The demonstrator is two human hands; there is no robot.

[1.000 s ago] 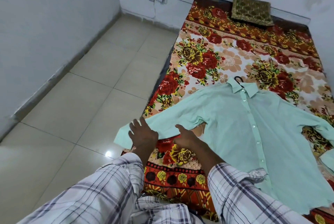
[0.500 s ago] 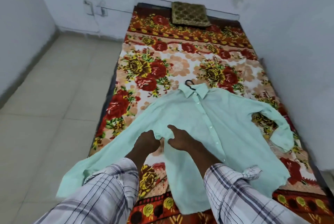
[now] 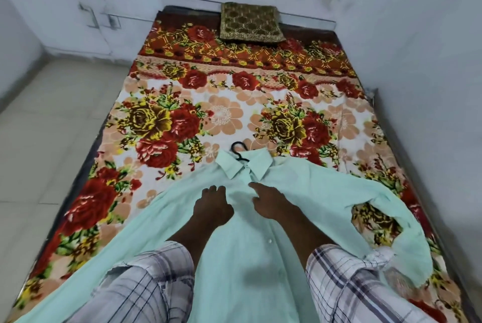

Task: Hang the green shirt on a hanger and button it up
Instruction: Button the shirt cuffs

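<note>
We are looking down along a bed. At far left, pale glossy floor tiles (image 3: 39, 140) are running beside it. A plush blanket (image 3: 161, 124), printed with big red and yellow roses on cream, is covering the mattress.

The green shirt (image 3: 242, 257) is lying face up on this blanket, straight ahead of us and under both hands. It is thin, smooth, mint-coloured cloth. Its left-side sleeve (image 3: 135, 231) is stretching out diagonally toward the bed's near left corner, passing under our left plaid sleeve (image 3: 146, 288), which is soft checked cotton in white and grey.

Our left hand (image 3: 212, 209) is resting palm down on the shirt's chest. Its fingers are lying fairly straight and relaxed, gripping nothing, and the fingertips (image 3: 214, 189) are touching the cloth just below the collar.

The pointed collar (image 3: 257, 163) is sitting flat. The thin black hook of a hanger (image 3: 238, 149) is poking out of it onto the blanket. Far beyond, a square cushion (image 3: 249, 22) in brown and gold honeycomb weave is leaning at the head of the bed.

Our right hand (image 3: 272, 205) is resting on the button strip, its forefinger reaching toward the collar's opening. We cannot tell whether the fingers are pinching the cloth or only touching it. A small white button (image 3: 270, 240) is showing lower down, between our wrists.

The right-side sleeve (image 3: 378, 192) is curving outward and back, ending near our right plaid sleeve (image 3: 352, 283). A bare white wall (image 3: 430, 62) is closing the right edge.
</note>
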